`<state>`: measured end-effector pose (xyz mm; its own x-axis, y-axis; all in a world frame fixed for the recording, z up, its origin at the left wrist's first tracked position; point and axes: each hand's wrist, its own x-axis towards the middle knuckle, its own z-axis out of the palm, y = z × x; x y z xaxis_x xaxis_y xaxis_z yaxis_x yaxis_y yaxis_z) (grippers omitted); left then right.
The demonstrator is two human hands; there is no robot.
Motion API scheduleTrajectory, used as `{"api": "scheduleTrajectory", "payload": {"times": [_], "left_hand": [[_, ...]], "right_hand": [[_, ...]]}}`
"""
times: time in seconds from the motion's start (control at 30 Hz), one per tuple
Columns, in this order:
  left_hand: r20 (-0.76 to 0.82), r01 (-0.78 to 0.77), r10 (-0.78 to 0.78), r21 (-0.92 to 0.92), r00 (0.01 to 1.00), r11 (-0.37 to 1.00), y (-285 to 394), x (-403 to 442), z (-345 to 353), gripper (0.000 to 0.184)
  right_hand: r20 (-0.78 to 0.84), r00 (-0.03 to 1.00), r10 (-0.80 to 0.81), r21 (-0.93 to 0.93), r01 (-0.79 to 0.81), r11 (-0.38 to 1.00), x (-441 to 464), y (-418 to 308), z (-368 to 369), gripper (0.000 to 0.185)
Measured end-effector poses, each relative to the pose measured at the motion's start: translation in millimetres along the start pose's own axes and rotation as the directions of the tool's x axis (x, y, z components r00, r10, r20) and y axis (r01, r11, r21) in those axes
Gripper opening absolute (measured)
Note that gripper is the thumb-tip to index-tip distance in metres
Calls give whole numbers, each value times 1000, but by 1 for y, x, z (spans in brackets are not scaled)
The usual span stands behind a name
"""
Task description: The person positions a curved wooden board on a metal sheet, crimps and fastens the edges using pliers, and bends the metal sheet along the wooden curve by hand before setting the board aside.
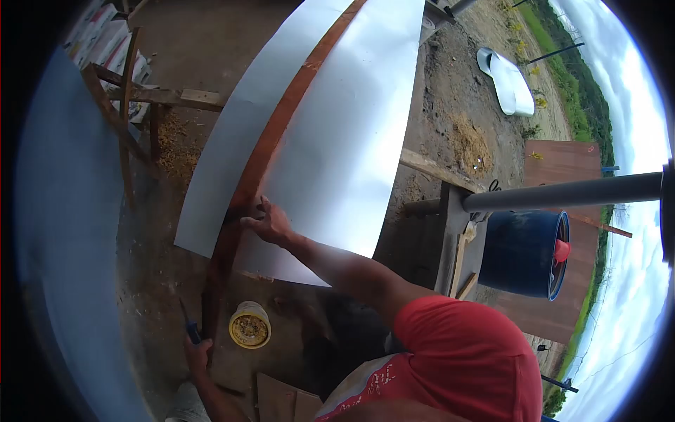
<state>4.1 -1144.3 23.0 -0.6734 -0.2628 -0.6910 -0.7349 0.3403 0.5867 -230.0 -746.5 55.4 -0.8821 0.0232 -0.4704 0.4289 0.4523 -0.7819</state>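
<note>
A long reddish-brown wooden strip (281, 116) runs over a large pale, shiny sheet (344, 133) and past its near edge. My right hand (268, 224) rests on the sheet beside the strip, thumb and index finger apart, fingertips close to the strip's edge. At lower left, my left hand (200, 352) is closed around a thin-bladed tool with a dark blue handle (193, 332); its exact kind is too small to make out. That hand is next to the strip's near end. A round yellowish bucket (250, 326) with yellow-brown contents stands on the floor between my arms.
Wooden supports (200, 98) stand under the sheet at left. On the right are a grey pipe (562, 195), a blue barrel (520, 250) and a large brown panel (562, 162). Sawdust (467, 144) and a curled shiny offcut (510, 84) lie on the ground.
</note>
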Motion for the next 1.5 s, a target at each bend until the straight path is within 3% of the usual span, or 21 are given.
{"api": "scheduleTrajectory", "payload": {"times": [0.03,0.1,0.23,0.43,0.53,0.63,0.73,0.83,0.97,1.03,1.07,1.1,1.13,1.17,1.2,1.27,1.33,1.5], "left_hand": [[52,37,-36,-28,998,999,7,5,-4,63],[161,140,-127,-72,979,988,13,3,-14,63],[178,68,-74,36,981,997,26,-2,-15,61],[177,41,-44,21,983,999,44,-42,-22,57],[178,72,-81,56,981,996,64,-73,-9,57],[160,30,-45,96,986,995,82,-102,15,54],[178,48,-66,100,982,994,66,-104,37,51],[168,-28,2,154,986,988,33,-85,53,48],[222,118,-134,84,966,989,32,-75,67,50],[269,33,-37,18,962,999,27,-67,67,51],[310,81,-48,-93,949,992,14,-62,69,47],[323,141,-95,-122,942,982,13,-64,68,41],[303,163,-147,-26,942,986,39,-74,66,35],[312,160,-150,-6,938,987,26,-68,64,34],[284,139,-129,-13,950,990,22,-68,64,35],[222,124,-119,-10,968,992,4,-65,66,41],[182,121,-110,-55,977,991,4,-66,71,43],[215,150,-136,-49,967,988,4,-64,68,45]], "right_hand": [[11,995,95,91,-96,991,9,-12,-4,96],[-40,994,104,108,-99,989,25,-13,4,100],[-223,954,202,-8,-209,978,27,-26,18,103],[-235,969,73,119,-45,992,16,-21,5,100],[-232,970,71,137,-40,990,1,-19,-11,99],[-218,954,206,102,-188,977,-26,-29,-36,100],[-264,953,149,36,-145,989,-22,6,-36,103],[-278,949,148,-32,-163,986,-17,21,-37,103],[-262,951,163,-72,-188,980,-7,27,-38,102],[-278,954,110,-169,-161,972,-5,32,-39,103],[-299,945,135,-131,-181,975,-3,42,-36,97],[-207,959,192,-91,-214,973,-9,26,-48,91],[-192,971,143,-3,-146,989,-3,41,-44,82],[-160,967,198,4,-200,980,-1,40,-46,71],[-170,977,129,-21,-134,991,2,48,-45,67],[-182,981,68,-49,-78,996,4,52,-43,70],[-228,969,91,-160,-130,979,-2,40,-42,68],[-261,964,55,-232,-118,966,-6,32,-44,67]]}}
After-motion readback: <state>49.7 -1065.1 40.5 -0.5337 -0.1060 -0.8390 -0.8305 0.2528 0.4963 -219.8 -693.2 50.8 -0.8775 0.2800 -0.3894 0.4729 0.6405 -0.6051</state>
